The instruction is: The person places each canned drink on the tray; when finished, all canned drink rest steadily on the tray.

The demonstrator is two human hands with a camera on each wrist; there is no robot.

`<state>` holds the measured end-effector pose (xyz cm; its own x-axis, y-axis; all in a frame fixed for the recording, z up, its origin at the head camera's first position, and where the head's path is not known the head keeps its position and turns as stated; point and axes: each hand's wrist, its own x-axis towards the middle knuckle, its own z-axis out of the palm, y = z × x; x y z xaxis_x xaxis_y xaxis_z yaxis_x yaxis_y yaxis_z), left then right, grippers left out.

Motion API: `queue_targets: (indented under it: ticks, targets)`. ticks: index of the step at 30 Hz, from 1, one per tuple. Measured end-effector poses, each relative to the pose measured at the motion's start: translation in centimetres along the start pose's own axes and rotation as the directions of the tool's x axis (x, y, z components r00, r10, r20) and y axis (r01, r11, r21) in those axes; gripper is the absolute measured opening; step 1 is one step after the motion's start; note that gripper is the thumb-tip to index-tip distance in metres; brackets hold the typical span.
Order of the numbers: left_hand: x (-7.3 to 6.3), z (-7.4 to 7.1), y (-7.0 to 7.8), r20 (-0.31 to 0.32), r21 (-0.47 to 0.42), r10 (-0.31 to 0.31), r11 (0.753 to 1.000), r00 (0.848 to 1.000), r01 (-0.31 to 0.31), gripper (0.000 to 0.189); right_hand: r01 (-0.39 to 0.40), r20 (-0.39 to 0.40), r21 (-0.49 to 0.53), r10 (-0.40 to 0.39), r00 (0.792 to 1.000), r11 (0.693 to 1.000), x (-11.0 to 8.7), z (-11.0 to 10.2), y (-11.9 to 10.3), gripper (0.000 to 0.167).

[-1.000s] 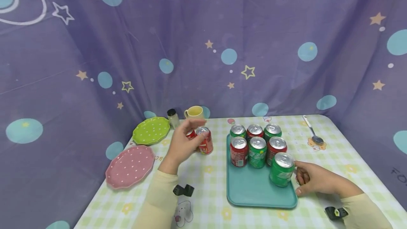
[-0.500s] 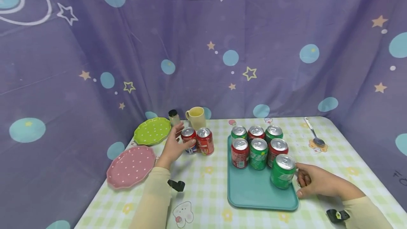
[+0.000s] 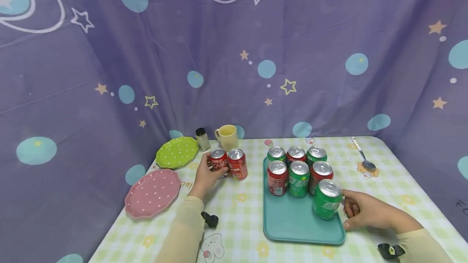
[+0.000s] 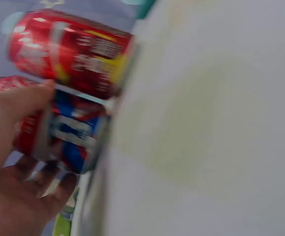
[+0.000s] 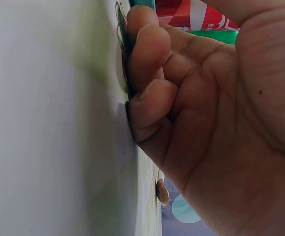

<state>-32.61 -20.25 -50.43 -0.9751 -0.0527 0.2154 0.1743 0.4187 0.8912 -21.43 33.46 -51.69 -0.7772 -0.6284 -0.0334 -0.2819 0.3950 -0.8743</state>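
In the head view my left hand point(image 3: 207, 177) is round a red soda can point(image 3: 218, 158), thumb in front and fingers on the far side. The left wrist view shows a blue-and-white patch low on this can point(image 4: 73, 128). Right beside it stands a second red can point(image 3: 237, 165). My right hand point(image 3: 369, 210) rests on the table at the right edge of a teal tray point(image 3: 292, 226), fingers loosely curled, thumb by the rim. Its index fingertip is near a green soda can point(image 3: 326, 203) on the tray; whether they touch, I cannot tell.
Several red and green cans point(image 3: 298, 182) stand in two rows on the tray's far half. At left lie a pink plate point(image 3: 153, 194) and a green plate point(image 3: 177, 152). Behind are a black-lidded jar point(image 3: 202, 140) and yellow mug point(image 3: 228, 138). A spoon point(image 3: 363, 155) lies far right.
My left hand has come down from above the two red cans, passed to their left side, and closed round the left one. The right hand stays by the tray.
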Motion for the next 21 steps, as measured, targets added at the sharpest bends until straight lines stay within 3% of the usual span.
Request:
queue_targets:
  ticks: [5,14,21]
  targets:
    - [0.05,0.44,-0.28,-0.070,0.021,-0.015,1.000,0.997,0.017,0.080,0.011,-0.006,-0.011,-0.011,1.000,1.000,-0.02,-0.04,-0.12,0.057]
    - [0.04,0.55,-0.48,-0.119,-0.020,-0.007,1.000,0.993,0.004,0.076,-0.005,-0.007,-0.015,0.005,1.000,1.000,-0.07,-0.08,0.05,0.054]
    - [0.13,-0.20,-0.64,-0.252,-0.094,0.003,0.995,0.968,-0.028,0.076,0.012,0.003,-0.003,-0.012,1.000,1.000,-0.10,-0.14,0.05,0.051]
